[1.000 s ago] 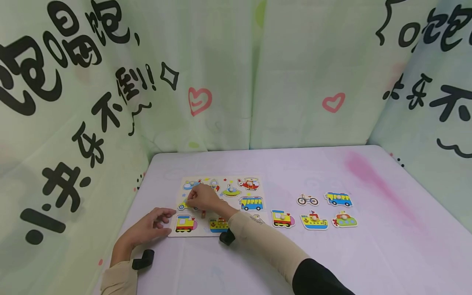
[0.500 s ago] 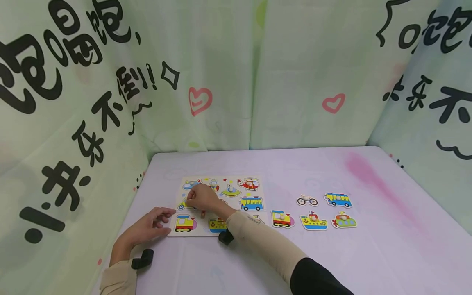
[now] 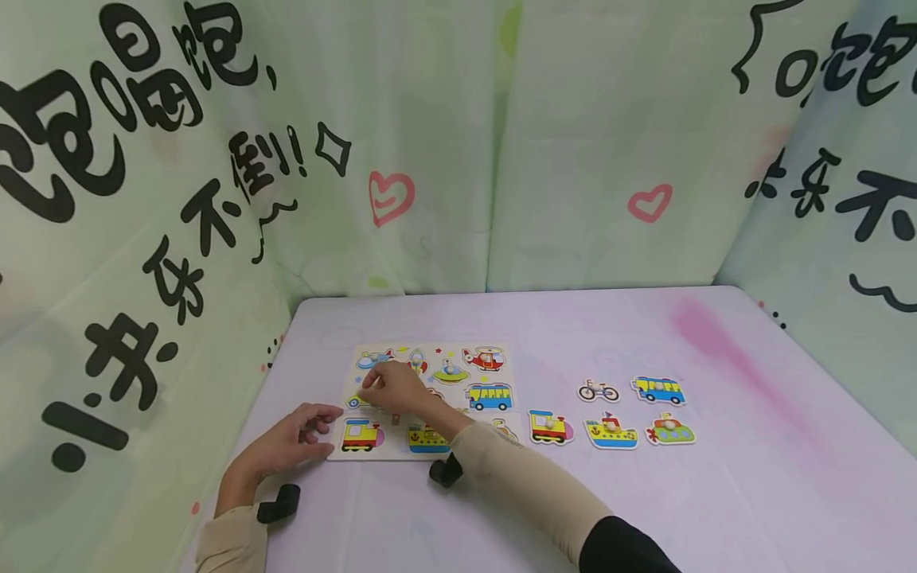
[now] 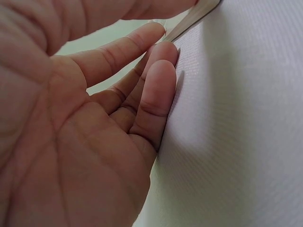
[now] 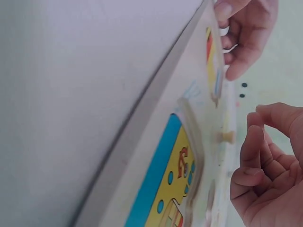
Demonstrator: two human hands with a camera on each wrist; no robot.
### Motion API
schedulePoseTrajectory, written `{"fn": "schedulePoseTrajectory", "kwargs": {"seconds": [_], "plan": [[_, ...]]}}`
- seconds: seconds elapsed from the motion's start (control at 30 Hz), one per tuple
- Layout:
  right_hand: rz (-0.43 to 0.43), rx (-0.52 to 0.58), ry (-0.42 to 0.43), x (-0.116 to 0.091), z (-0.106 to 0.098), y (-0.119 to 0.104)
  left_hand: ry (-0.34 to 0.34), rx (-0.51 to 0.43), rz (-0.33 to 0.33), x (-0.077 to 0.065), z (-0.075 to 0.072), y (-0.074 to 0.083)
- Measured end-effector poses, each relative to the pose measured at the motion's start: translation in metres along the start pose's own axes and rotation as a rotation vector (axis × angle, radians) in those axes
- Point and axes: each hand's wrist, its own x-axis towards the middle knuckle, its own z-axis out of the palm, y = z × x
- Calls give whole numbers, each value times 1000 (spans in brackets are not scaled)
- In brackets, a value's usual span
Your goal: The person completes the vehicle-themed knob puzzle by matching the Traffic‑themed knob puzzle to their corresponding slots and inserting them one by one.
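A pale puzzle board printed with vehicles lies at the table's left. My left hand rests at the board's left side, fingers loosely bent; in the left wrist view its thumb and index fingertip reach the board's edge. Over the left of the board is my right hand, close to the yellow car. In the right wrist view, the right hand has thumb and index tips together just off the board, with nothing showing between them. A small knob stands up from the board.
Loose puzzle pieces lie right of the board: a bicycle, a bus, a train, a ship and a submarine. A helicopter shows at the board's back right. Printed curtains surround the table.
The right hand stays over the car and has shifted only slightly. The left hand, the board and the loose pieces have kept their places.
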Motion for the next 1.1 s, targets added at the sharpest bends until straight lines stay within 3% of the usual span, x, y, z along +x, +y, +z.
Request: {"fn": "schedulePoseTrajectory", "kwargs": {"seconds": [0.17,0.67,0.83,1.1], "plan": [[-23,83,-20,-9,-4,1,1,-7,1,0,0,-1],[-179,-137,5,-40,-20,-5,8,8,-9,0,-1,1],[-185,-239,21,-47,-22,-2,7,9,-2,1,1,-2],[-196,-312,50,-58,-30,0,10,15,-22,0,1,2]]}}
